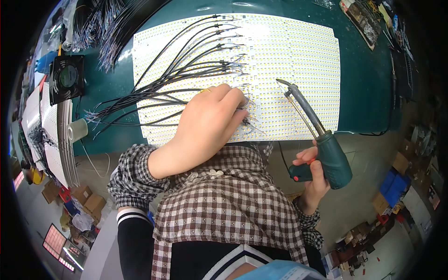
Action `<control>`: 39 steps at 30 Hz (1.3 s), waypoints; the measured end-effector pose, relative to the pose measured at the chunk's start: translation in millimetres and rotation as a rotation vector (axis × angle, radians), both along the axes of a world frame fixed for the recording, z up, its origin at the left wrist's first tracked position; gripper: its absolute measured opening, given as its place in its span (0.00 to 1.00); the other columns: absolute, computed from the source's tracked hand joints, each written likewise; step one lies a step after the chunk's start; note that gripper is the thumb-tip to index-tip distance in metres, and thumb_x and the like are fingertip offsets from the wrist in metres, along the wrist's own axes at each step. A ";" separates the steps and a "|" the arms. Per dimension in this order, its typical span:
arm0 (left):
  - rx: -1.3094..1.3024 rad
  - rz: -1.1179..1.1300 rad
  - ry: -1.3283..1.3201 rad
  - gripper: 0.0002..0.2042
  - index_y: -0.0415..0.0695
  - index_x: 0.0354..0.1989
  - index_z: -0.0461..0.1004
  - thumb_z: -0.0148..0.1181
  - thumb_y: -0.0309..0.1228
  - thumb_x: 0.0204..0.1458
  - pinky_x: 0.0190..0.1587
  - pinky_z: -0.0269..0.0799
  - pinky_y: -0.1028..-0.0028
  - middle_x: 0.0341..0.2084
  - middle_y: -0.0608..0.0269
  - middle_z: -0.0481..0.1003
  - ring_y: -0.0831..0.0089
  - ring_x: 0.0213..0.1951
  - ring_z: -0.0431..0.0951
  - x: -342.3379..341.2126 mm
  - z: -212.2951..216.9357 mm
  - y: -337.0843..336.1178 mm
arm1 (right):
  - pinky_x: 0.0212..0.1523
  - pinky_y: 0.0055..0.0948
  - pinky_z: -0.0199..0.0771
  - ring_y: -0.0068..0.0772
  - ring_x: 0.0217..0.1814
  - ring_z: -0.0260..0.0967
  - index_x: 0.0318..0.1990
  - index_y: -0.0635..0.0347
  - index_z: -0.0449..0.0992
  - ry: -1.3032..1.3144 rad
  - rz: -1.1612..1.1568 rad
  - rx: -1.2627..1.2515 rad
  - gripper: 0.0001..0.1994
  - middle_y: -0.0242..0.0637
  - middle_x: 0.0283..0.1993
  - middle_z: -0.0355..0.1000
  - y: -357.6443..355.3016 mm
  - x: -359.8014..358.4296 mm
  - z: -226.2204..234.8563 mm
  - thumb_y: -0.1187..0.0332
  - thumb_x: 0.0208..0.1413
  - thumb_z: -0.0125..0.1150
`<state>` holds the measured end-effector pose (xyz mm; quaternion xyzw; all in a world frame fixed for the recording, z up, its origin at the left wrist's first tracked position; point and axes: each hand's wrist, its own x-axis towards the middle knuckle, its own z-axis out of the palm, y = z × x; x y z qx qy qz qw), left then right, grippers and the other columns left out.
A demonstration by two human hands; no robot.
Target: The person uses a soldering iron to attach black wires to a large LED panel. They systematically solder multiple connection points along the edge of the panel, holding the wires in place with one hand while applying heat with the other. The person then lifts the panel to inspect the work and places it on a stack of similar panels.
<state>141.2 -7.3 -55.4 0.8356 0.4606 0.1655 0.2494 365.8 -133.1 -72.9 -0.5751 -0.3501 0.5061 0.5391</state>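
My right hand [315,179] grips a green soldering gun [337,161] by its handle. The gun's long metal tip points up and left, over a large white LED panel [298,56] dotted with rows of small yellow chips. My left hand [205,114] lies over the panel's lower middle, its fingers bent together by the wire ends. What those fingertips pinch is hidden. Several black cables [175,72] fan across the panel's left half, their stripped ends along a line near its middle. Some cables pass beneath my left hand.
A small black fan [67,78] stands at the left of the green table [364,84], near a stack of white panels [58,140] and a pale roll [77,130]. Bundled cables [109,28] lie at the far left. A worn flat box [360,23] sits far right.
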 end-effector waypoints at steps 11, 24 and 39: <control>-0.225 0.064 -0.011 0.10 0.42 0.33 0.70 0.63 0.29 0.44 0.23 0.68 0.73 0.22 0.61 0.74 0.69 0.20 0.74 -5.0 10.3 9.2 | 0.33 0.27 0.77 0.32 0.33 0.70 0.52 0.80 0.60 -0.003 -0.003 0.038 0.24 0.43 0.33 0.69 -3.1 2.2 -3.8 0.65 0.56 0.53; 0.066 -0.110 0.071 0.05 0.40 0.31 0.70 0.57 0.23 0.46 0.26 0.66 0.67 0.24 0.57 0.69 0.59 0.27 0.72 -4.5 3.5 9.3 | 0.32 0.26 0.76 0.33 0.32 0.70 0.52 0.80 0.60 0.002 -0.010 0.056 0.25 0.44 0.33 0.69 -0.8 0.2 -5.0 0.64 0.56 0.54; -0.151 0.031 -0.158 0.03 0.38 0.27 0.72 0.59 0.22 0.45 0.28 0.67 0.74 0.24 0.60 0.70 0.69 0.26 0.72 -0.7 -6.9 25.2 | 0.33 0.28 0.76 0.35 0.34 0.71 0.53 0.79 0.61 -0.010 -0.014 0.064 0.24 0.45 0.34 0.69 -4.8 0.0 -4.7 0.65 0.56 0.53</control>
